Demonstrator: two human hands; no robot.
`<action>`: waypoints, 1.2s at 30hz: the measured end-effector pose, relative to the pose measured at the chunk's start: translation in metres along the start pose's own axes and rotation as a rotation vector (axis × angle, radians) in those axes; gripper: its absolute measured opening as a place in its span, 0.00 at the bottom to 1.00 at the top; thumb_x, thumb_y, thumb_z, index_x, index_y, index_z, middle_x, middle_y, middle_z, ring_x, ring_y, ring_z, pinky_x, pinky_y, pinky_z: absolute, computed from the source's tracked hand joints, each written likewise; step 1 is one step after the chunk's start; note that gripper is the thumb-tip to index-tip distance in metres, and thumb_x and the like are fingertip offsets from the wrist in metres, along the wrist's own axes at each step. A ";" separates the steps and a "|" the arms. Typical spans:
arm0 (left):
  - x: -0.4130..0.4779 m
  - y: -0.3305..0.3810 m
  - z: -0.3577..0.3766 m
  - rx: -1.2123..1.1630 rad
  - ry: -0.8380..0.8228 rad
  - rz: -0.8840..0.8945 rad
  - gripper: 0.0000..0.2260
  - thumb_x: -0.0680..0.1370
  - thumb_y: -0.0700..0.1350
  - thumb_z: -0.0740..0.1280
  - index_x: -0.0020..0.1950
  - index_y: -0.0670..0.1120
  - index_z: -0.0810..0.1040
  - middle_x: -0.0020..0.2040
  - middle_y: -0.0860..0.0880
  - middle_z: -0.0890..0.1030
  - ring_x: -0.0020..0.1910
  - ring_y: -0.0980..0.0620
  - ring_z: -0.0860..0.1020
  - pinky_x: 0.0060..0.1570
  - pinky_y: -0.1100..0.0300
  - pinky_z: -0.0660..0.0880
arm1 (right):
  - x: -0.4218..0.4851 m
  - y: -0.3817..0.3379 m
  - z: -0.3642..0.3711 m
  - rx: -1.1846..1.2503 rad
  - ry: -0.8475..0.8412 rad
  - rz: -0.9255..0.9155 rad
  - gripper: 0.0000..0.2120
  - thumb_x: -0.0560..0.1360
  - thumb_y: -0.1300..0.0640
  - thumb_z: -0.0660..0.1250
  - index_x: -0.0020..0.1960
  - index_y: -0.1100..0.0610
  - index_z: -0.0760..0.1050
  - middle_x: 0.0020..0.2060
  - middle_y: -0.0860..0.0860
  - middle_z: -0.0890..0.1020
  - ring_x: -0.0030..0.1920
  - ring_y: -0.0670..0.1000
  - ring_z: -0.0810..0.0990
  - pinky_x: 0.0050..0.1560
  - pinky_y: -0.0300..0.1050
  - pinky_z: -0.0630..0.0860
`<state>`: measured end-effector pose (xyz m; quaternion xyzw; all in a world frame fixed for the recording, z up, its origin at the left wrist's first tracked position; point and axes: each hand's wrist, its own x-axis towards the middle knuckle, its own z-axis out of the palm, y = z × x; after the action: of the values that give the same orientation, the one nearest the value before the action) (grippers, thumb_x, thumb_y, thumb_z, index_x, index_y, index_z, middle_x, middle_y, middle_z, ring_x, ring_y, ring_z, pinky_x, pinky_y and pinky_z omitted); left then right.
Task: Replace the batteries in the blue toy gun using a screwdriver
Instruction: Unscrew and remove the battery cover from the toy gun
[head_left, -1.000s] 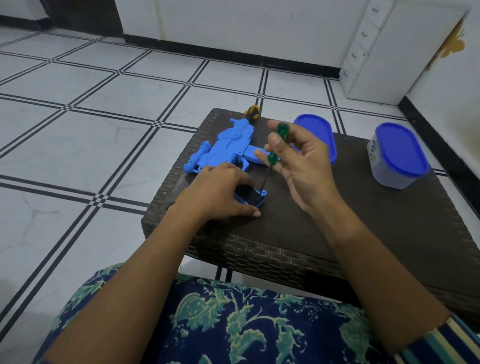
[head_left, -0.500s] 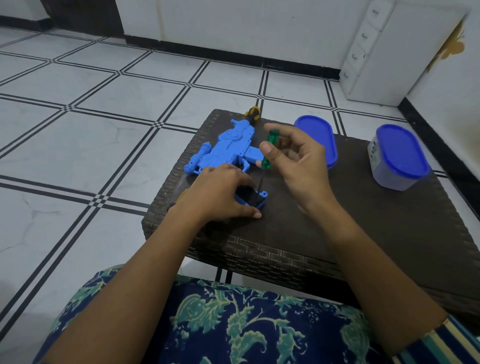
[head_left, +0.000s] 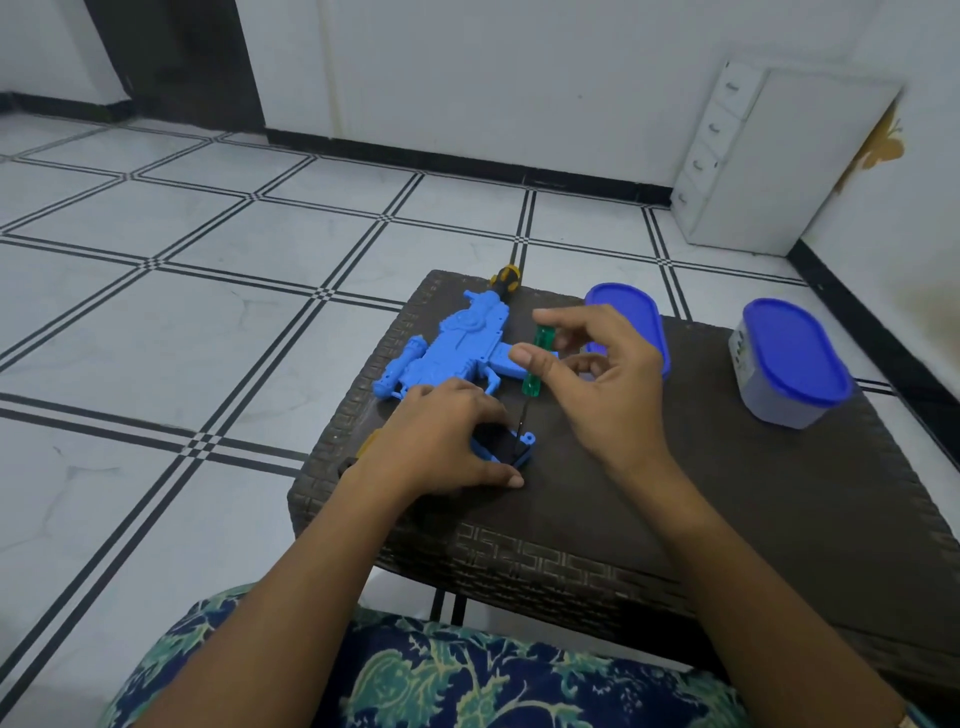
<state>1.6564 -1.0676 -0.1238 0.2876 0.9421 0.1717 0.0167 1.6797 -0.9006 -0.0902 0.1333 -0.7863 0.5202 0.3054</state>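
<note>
The blue toy gun (head_left: 457, 343) lies on the dark woven table (head_left: 727, 483), barrel toward the left edge. In front of it sits a small blue battery box (head_left: 511, 449) with a black inside. My left hand (head_left: 441, 441) rests over the box and holds it down, fingers curled round its sides. My right hand (head_left: 602, 384) pinches the green-handled screwdriver (head_left: 535, 364) between thumb and fingers, upright, its thin shaft pointing down to the box's right end. No batteries are visible.
A second screwdriver with a yellow and black handle (head_left: 505, 278) lies behind the gun at the table's far edge. A blue lid (head_left: 631, 317) lies behind my right hand. A grey container with a blue lid (head_left: 789, 364) stands at the right. A white drawer unit (head_left: 769, 166) stands against the wall.
My right hand's fingers have shifted round the green handle, turning the screwdriver while its tip stays at the box. My left hand has kept still on the box.
</note>
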 end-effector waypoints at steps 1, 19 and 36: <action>0.000 0.000 0.000 0.003 0.000 0.002 0.27 0.65 0.67 0.70 0.60 0.56 0.77 0.60 0.59 0.77 0.64 0.56 0.69 0.59 0.53 0.62 | 0.001 0.000 0.000 -0.001 0.003 0.006 0.13 0.69 0.57 0.77 0.52 0.55 0.82 0.40 0.51 0.79 0.43 0.49 0.78 0.38 0.32 0.73; 0.001 0.000 0.001 0.007 -0.007 0.001 0.30 0.66 0.68 0.70 0.64 0.57 0.74 0.65 0.61 0.75 0.69 0.59 0.64 0.64 0.53 0.59 | 0.001 -0.004 -0.007 0.062 -0.032 0.104 0.10 0.75 0.61 0.70 0.56 0.55 0.82 0.48 0.47 0.86 0.49 0.43 0.83 0.47 0.40 0.80; 0.002 0.000 0.004 -0.001 0.012 0.010 0.28 0.66 0.67 0.70 0.62 0.58 0.75 0.61 0.61 0.76 0.68 0.59 0.65 0.63 0.52 0.60 | 0.001 -0.010 -0.008 0.067 0.003 0.036 0.08 0.72 0.57 0.75 0.49 0.57 0.84 0.47 0.49 0.84 0.53 0.50 0.81 0.45 0.40 0.80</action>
<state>1.6548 -1.0653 -0.1271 0.2911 0.9407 0.1741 0.0104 1.6872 -0.8980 -0.0803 0.1288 -0.7703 0.5518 0.2925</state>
